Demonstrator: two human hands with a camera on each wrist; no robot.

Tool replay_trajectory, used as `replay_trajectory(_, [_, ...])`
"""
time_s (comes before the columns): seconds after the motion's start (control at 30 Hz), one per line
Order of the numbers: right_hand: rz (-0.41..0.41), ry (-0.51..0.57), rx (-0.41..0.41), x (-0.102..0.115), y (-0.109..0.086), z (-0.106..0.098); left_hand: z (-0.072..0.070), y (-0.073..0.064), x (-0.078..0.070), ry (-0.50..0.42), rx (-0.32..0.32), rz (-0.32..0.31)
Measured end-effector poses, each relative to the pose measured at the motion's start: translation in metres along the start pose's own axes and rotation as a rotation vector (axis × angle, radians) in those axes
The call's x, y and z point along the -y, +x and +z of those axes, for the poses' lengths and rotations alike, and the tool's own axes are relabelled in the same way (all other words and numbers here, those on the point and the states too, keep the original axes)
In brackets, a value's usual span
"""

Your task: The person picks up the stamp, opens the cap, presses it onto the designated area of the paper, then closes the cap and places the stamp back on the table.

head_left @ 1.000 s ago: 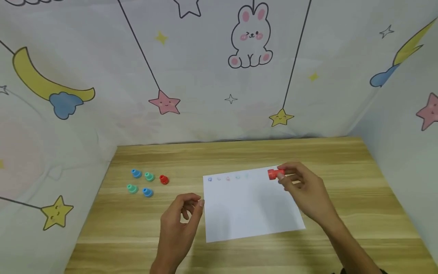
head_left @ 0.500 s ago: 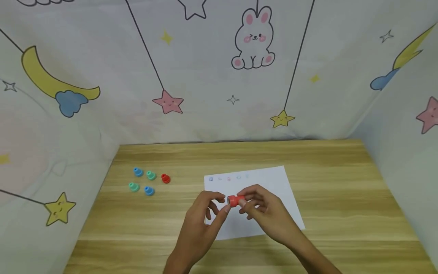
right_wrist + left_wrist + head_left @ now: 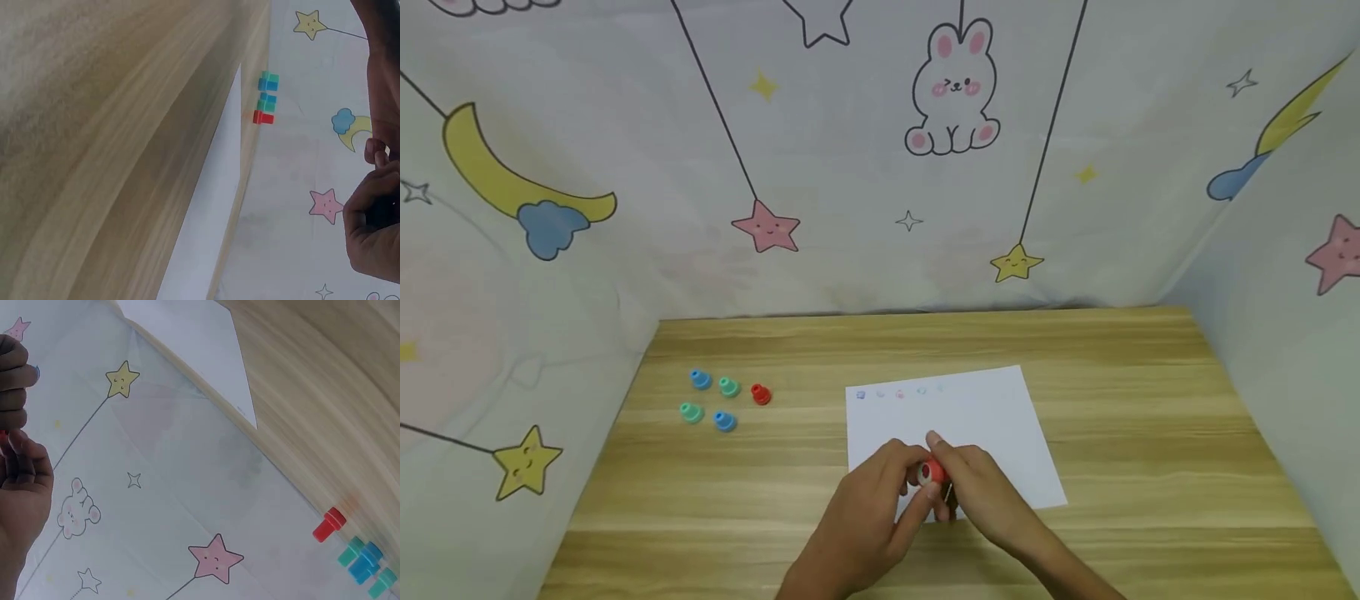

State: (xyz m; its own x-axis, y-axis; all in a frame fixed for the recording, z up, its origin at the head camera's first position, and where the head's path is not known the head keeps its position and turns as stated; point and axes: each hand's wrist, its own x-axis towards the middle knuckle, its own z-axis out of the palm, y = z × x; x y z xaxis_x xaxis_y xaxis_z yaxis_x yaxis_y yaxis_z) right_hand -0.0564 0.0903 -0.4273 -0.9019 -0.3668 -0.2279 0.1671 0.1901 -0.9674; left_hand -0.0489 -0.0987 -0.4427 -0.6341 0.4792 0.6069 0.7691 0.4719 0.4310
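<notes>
In the head view both hands meet over the lower part of a white sheet of paper (image 3: 985, 433), around a small red stamp (image 3: 931, 472). My left hand (image 3: 868, 517) pinches the stamp between thumb and index finger. My right hand (image 3: 988, 500) holds it from the other side, its thumb raised above the stamp and its other fingers curled behind. The stamp's round end, pale with a red mark, faces the camera; the fingers hide the rest. Along the paper's top left edge runs a row of several small, faint coloured prints (image 3: 900, 394).
Several more stamps stand on the wooden table (image 3: 760, 517) to the left of the paper: a red stamp (image 3: 761, 394), blue ones such as this blue stamp (image 3: 725, 421), and green ones such as this green stamp (image 3: 691, 412). Cartoon-printed fabric (image 3: 835, 150) encloses the back and sides.
My right hand has brought the red stamp from the paper's upper right down and left, to its lower middle. My left hand has moved right and taken hold of the stamp, whose end has turned toward the camera.
</notes>
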Motion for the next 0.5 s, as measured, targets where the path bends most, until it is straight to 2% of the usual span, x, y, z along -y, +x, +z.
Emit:
replay_trajectory(0.13, [0.074,-0.059,-0.101,-0.004,0.000,0.012,0.012,0.003,0.002,0.158,-0.087,0.081])
replay_trajectory(0.2, [0.081,-0.094,-0.164,-0.004,-0.001,0.019,0.017,0.005,0.004,0.219,-0.139,0.106])
replay_trajectory(0.27, [0.067,-0.108,-0.209,-0.004,-0.003,0.025,0.021,0.006,0.006,0.239,-0.195,0.109])
replay_trajectory(0.37, [-0.032,-0.177,-0.288,-0.004,-0.004,0.034,0.025,0.006,0.006,0.200,-0.267,0.053])
replay_trajectory(0.43, [-0.147,-0.271,-0.355,-0.006,-0.003,0.039,0.025,0.005,0.003,0.152,-0.291,-0.028])
replay_trajectory(0.5, [-0.294,-0.426,-0.455,-0.009,-0.001,0.042,0.026,0.004,-0.001,0.086,-0.292,-0.129])
